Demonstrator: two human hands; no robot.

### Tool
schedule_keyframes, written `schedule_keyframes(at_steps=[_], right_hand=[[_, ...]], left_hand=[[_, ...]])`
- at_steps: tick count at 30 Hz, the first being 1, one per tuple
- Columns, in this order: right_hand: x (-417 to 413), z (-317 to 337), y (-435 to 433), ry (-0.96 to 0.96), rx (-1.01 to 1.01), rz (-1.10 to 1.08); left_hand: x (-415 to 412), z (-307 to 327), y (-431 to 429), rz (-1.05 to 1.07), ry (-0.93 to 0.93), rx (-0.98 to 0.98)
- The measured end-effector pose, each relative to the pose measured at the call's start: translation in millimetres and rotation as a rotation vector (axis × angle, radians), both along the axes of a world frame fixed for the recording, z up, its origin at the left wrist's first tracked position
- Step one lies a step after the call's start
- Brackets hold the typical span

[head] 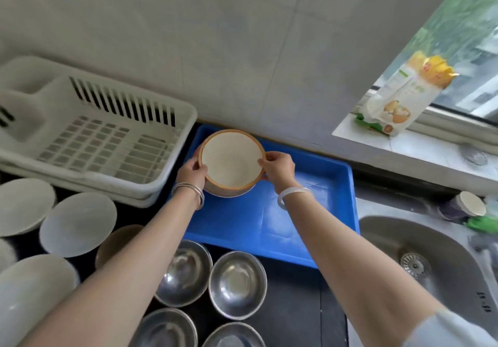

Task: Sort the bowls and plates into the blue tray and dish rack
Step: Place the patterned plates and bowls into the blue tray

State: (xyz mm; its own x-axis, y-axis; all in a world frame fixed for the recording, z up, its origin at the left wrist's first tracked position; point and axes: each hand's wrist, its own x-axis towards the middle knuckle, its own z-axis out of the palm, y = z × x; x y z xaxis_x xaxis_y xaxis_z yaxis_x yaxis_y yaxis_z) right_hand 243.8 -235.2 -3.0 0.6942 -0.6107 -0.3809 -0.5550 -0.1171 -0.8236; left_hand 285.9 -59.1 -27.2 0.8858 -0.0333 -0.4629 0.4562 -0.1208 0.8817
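A cream ceramic bowl (231, 160) with a brown rim is over the far left corner of the blue tray (310, 212). My left hand (192, 171) grips its left rim and my right hand (277, 168) pinches its right rim. Whether the bowl rests on the tray or hangs just above it is unclear. The white dish rack (89, 136) sits left of the tray with nothing in it. Several steel bowls (237, 283) stand on the dark counter in front of the tray. White plates (78, 224) and a brown bowl (116, 241) lie at the left.
A steel sink (431, 260) lies to the right of the tray. On the windowsill at the upper right stands a printed carton (404, 98). A small cup (469, 203) and a green cloth (482, 224) sit behind the sink. A tiled wall rises behind the tray.
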Motion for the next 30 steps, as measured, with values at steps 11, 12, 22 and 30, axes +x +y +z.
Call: schedule_keyframes(at_steps=[11, 12, 22, 30], right_hand=[[18, -23, 5, 0.07, -0.161, 0.065], [19, -24, 6, 0.069, -0.165, 0.072], [14, -23, 9, 0.05, -0.079, 0.076], [-10, -1, 10, 0.038, 0.003, 0.083]], left_hand=[[18, -28, -5, -0.003, -0.017, 0.124], [19, -29, -5, 0.005, -0.022, 0.126], [20, -30, -9, 0.088, -0.006, 0.143], [2, -19, -1, 0.138, 0.037, -0.041]])
